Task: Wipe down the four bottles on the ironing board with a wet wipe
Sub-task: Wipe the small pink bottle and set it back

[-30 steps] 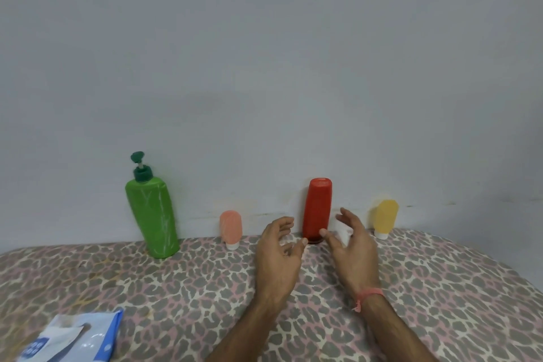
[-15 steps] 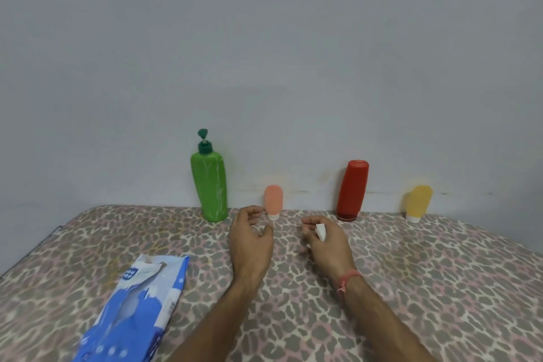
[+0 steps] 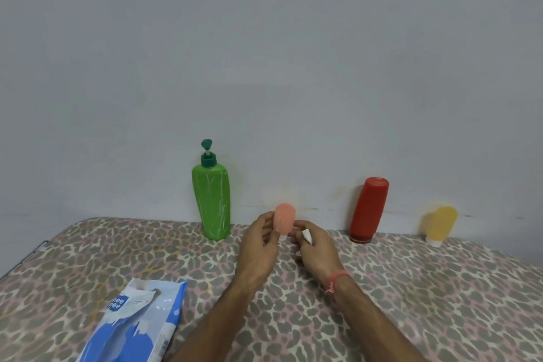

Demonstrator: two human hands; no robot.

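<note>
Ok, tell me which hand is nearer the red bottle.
Right. The right hand, holding a bit of white wipe, sits just left of the red bottle; the left hand is farther left, by the pink bottle.

A plain grey wall (image 3: 264,53) is filling my view, faintly stained low down, soft even light falling across it.

Green pump bottle (image 3: 212,203), peach tube (image 3: 284,220), red bottle (image 3: 369,210), yellow tube (image 3: 440,225) upright along wall.

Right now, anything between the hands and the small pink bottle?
Nothing visible. The left hand and right hand flank the pink bottle at its base, fingers close or touching; contact is unclear. The right hand pinches the folded wipe.
</note>
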